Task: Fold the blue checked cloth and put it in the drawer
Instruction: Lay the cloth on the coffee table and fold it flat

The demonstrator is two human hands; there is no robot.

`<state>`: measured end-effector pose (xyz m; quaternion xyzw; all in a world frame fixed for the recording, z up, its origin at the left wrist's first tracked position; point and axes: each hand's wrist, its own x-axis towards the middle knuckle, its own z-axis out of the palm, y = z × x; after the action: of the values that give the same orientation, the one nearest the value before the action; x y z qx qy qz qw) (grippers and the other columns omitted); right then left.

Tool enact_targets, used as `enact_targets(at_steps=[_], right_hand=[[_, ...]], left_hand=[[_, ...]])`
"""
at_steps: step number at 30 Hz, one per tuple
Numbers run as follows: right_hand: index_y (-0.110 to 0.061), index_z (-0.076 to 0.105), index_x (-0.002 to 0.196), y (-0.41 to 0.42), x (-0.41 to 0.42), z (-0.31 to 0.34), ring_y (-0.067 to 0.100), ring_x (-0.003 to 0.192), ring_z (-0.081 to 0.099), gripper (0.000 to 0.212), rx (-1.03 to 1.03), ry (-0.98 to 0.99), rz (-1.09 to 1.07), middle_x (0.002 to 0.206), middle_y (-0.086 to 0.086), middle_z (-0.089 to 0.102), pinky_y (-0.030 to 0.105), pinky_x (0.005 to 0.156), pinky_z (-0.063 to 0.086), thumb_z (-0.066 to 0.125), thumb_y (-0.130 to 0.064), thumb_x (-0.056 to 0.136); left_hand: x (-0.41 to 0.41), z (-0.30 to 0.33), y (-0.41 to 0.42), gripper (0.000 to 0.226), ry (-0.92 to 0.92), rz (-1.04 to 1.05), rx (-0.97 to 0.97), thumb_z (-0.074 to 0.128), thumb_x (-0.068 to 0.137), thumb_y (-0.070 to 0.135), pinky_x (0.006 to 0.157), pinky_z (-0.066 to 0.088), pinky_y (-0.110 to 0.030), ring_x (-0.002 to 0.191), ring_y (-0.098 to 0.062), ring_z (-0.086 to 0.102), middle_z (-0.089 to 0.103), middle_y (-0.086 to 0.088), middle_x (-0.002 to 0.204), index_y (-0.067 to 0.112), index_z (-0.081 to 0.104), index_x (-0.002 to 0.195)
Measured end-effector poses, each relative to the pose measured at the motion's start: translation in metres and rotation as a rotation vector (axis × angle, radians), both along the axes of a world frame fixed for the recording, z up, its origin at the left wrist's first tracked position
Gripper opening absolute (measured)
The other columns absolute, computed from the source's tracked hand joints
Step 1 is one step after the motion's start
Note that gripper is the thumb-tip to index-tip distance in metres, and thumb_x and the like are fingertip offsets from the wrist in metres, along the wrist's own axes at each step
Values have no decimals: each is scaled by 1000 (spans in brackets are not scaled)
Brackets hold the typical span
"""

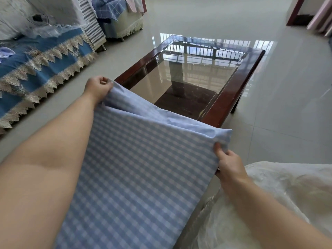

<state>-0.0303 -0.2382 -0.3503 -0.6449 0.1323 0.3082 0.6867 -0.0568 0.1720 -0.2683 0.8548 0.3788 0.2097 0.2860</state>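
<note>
The blue checked cloth (140, 169) lies spread over the near end of a glass-topped coffee table (231, 94), its far edge lifted and showing a plain pale-blue underside. My left hand (98, 88) pinches the cloth's far left corner at the table's left rim. My right hand (229, 161) pinches the far right corner near the table's right rim, thumb on top. No drawer is visible in this view.
A sofa with a blue lace-trimmed cover (41, 69) runs along the left. A second seat with striped and checked fabrics (111, 15) stands at the back left. White gauzy fabric (280, 200) lies at the lower right. Glossy tiled floor (280, 123) surrounds the table.
</note>
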Motion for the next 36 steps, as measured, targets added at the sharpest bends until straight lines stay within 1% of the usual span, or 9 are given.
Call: enact_targets(at_steps=[4,7,12,18,20,23,26,30,36], right_hand=[[-15,66,97,-4,-4,5,22,88,70,41,56,4,16,95,3,73,38,75,56,61,-52,82],[-23,68,104,-5,11,10,23,90,71,71,64,130,58,95,1,75,41,80,55,47,-82,70],[-22,58,115,-1,52,25,21,84,69,60,42,241,156,96,5,73,33,61,47,44,-70,83],[-9,61,107,7,81,24,18,66,65,25,-48,160,225,83,7,69,28,55,51,49,-27,94],[-8,63,105,10,81,18,17,65,69,21,66,126,187,84,8,72,27,53,55,49,-22,96],[-10,63,97,14,82,12,14,59,70,16,227,64,81,73,4,74,26,50,56,51,-20,97],[-11,63,98,12,88,11,11,53,69,17,177,109,14,71,3,74,23,44,54,52,-24,97],[-9,69,100,8,100,9,20,69,73,40,101,286,153,90,9,75,29,59,57,59,-45,89],[-5,65,110,21,109,10,24,75,73,40,114,180,53,100,13,73,33,57,59,58,-39,91]], left_hand=[[19,3,-7,41,-83,40,-215,54,94,37,94,40,-28,111,-24,55,60,-12,114,6,59,120],[13,-22,-6,72,201,118,-440,37,93,61,113,30,-43,137,-31,37,39,-14,148,10,35,144],[-14,-37,11,91,369,60,-758,64,70,69,108,38,-44,128,-27,49,51,-8,139,17,39,141],[-4,-2,14,92,284,-221,-731,93,34,52,93,49,-39,105,-28,64,68,-15,114,9,64,109],[19,7,7,67,48,-109,-647,89,47,49,83,53,-39,97,-28,66,68,-15,111,14,64,98],[54,9,2,45,-129,19,-520,70,77,53,98,48,-41,110,-28,61,63,-11,118,21,62,107],[50,-1,8,73,299,-27,-654,53,78,72,107,38,-45,120,-28,55,58,-10,130,22,48,132],[17,-11,23,91,705,-31,-821,75,58,63,108,38,-49,116,-33,59,63,-17,125,7,53,126],[61,8,15,73,114,150,-335,76,73,47,104,42,-38,116,-30,56,56,-19,132,1,54,127]])
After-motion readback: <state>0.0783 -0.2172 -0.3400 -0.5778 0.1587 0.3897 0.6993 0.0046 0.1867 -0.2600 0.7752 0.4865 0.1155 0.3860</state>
